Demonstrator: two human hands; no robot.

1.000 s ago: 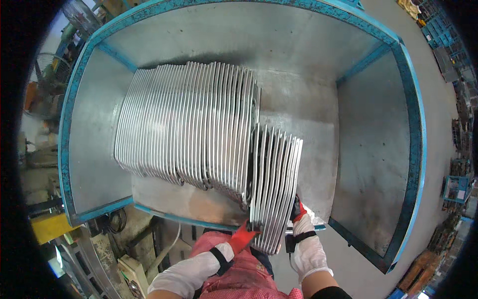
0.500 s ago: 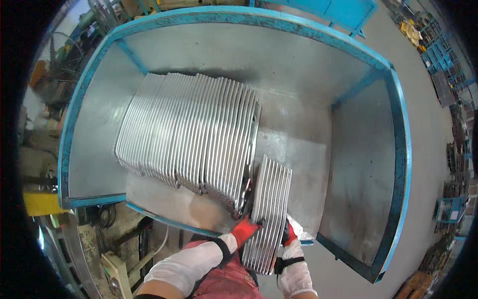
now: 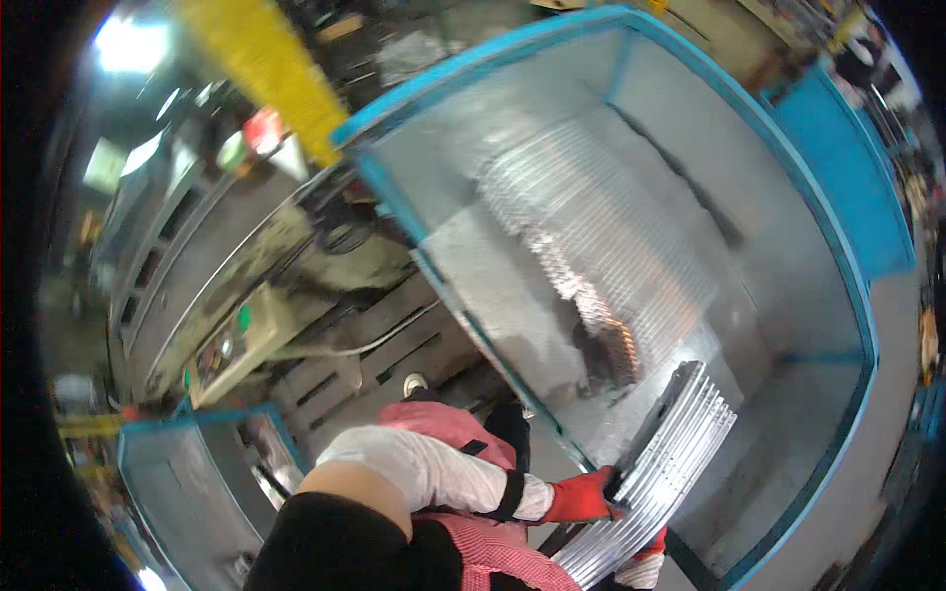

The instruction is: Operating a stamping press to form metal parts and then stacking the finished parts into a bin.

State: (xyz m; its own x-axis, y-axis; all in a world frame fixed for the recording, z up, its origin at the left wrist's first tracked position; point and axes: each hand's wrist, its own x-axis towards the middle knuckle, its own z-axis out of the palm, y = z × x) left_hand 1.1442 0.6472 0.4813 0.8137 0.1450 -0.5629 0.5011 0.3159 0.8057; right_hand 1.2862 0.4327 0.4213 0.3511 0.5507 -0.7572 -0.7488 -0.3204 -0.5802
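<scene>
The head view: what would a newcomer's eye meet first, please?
Probably the bright bundle of metal pieces, low and right of centre, gripped on its left side by the red-gloved left hand. Next, the big blue-framed bin at right, holding a blurred row of metal pieces. The yellow beam at upper left also stands out.

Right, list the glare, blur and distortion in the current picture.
Head view: a white light blown out at upper left; the stacked metal pieces smeared, as if by motion; the held metal pieces brightly glinting but with clearer ridges; the bin's blue rim bent by the fisheye lens; the picture's corners dark.
</scene>
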